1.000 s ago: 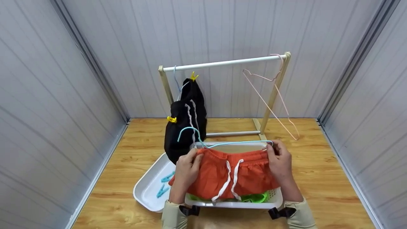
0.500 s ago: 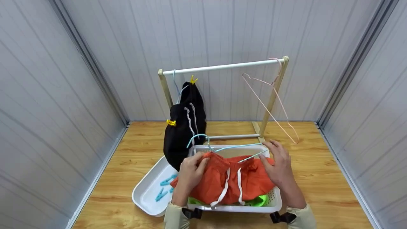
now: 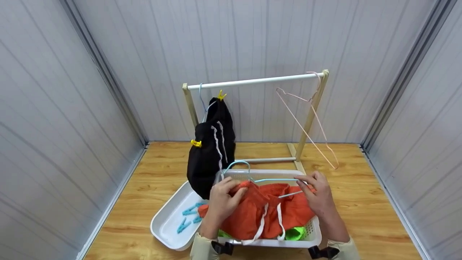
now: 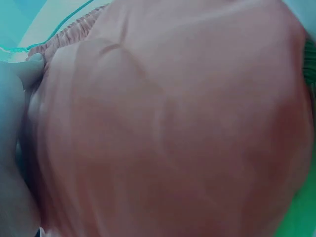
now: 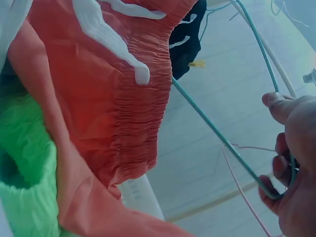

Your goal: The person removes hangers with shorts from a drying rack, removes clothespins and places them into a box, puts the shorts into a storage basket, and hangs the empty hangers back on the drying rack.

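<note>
Orange shorts [image 3: 249, 213] with a white drawstring are spread over a white basket. At the left end of their waistband, my left hand [image 3: 223, 200] pinches the cloth between thumb and fingers. A light blue wire hanger [image 3: 274, 179] runs partly inside the waistband, its hook standing up beside the left hand. My right hand [image 3: 319, 196] holds the hanger's right end, which sticks out of the waistband. In the right wrist view, fingers [image 5: 281, 170] curl around the hanger's bent corner, away from the gathered waistband [image 5: 140, 113]. Orange cloth fills most of the left wrist view.
Under the shorts, the white basket [image 3: 316, 231] holds a bright green garment [image 3: 295, 233]. A white tray [image 3: 164, 224] with several blue clothespins [image 3: 183, 225] lies at left. Behind stands a rack [image 3: 260, 81] bearing a black garment [image 3: 204, 162] with yellow clips and a pink hanger [image 3: 297, 122].
The right hand has let go of the waistband's right end, which has sagged, and keeps the hanger. The hanger's hook has shifted right, and the left hand has moved slightly right with the shorts.
</note>
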A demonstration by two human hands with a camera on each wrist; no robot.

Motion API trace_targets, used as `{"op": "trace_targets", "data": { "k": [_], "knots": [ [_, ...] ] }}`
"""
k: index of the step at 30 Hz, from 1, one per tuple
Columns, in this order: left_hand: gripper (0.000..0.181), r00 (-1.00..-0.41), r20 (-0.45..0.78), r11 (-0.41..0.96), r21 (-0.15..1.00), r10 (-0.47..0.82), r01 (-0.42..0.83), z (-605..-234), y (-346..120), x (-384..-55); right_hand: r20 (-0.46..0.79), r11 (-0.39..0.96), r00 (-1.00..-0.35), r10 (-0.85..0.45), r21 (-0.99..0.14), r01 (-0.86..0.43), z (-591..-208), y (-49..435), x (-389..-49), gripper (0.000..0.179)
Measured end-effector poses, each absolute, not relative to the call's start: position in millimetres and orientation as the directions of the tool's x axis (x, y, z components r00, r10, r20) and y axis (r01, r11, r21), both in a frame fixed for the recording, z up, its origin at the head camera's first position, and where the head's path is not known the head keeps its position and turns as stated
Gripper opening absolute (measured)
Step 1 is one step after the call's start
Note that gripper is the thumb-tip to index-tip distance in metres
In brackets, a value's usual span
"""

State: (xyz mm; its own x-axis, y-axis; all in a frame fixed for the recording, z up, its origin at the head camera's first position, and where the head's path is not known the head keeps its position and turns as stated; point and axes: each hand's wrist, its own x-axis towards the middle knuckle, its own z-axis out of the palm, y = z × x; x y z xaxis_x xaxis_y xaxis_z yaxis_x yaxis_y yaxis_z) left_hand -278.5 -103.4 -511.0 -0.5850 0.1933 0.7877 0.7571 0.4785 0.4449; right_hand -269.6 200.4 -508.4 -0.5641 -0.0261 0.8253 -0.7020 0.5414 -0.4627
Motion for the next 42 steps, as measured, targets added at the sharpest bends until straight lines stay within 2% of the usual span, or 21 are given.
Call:
{"op": "trace_targets", "data": {
  "k": [4, 10, 13, 14, 18, 21, 24, 30, 37, 42],
  "knots": [
    [0.014, -0.554, 0.815, 0.457, 0.433, 0.170, 0.777, -508.6, -99.0, -279.0, 0.843, 0.544, -0.538, -0.008, -0.448, -0.710, -512.3, 208.4, -265.6, 0.030],
    [0.021, -0.463, 0.872, 0.389, 0.376, 0.158, 0.841, -498.4, -84.1, -280.3, 0.862, 0.579, -0.504, 0.052, -0.437, -0.688, -504.2, 223.8, -254.5, 0.028],
    [0.019, -0.455, 0.876, 0.376, 0.373, 0.157, 0.848, -492.5, -75.2, -280.5, 0.896, 0.613, -0.440, 0.054, -0.377, -0.694, -497.8, 231.4, -250.3, 0.007],
    [0.018, -0.461, 0.874, 0.378, 0.378, 0.156, 0.845, -490.9, -72.6, -280.3, 0.910, 0.625, -0.411, 0.052, -0.351, -0.697, -496.4, 233.7, -249.8, 0.006],
    [0.013, -0.505, 0.849, 0.381, 0.419, 0.158, 0.824, -490.7, -65.7, -278.6, 0.949, 0.689, -0.311, 0.056, -0.262, -0.676, -492.0, 239.8, -246.0, 0.039],
    [0.011, -0.557, 0.818, 0.380, 0.474, 0.145, 0.794, -496.7, -64.2, -277.3, 0.959, 0.735, -0.276, 0.058, -0.228, -0.638, -490.4, 243.2, -241.7, 0.040],
    [0.009, -0.600, 0.792, 0.405, 0.514, 0.114, 0.756, -504.1, -64.8, -277.4, 0.959, 0.768, -0.281, 0.046, -0.214, -0.604, -489.0, 246.4, -236.6, 0.039],
    [0.004, -0.669, 0.743, 0.571, 0.545, 0.010, 0.614, -516.0, -73.7, -278.9, 0.949, 0.802, -0.312, 0.045, -0.221, -0.555, -486.0, 252.9, -226.5, 0.041],
    [0.006, -0.789, 0.607, 0.670, 0.626, -0.096, 0.400, -526.9, -90.5, -282.2, 0.941, 0.833, -0.337, 0.018, -0.201, -0.516, -485.3, 257.7, -224.8, 0.043],
    [0.012, -0.854, 0.500, 0.746, 0.621, -0.142, 0.240, -530.4, -99.7, -280.2, 0.932, 0.865, -0.363, 0.003, -0.185, -0.466, -487.5, 259.5, -222.0, 0.043]
  ]
}}
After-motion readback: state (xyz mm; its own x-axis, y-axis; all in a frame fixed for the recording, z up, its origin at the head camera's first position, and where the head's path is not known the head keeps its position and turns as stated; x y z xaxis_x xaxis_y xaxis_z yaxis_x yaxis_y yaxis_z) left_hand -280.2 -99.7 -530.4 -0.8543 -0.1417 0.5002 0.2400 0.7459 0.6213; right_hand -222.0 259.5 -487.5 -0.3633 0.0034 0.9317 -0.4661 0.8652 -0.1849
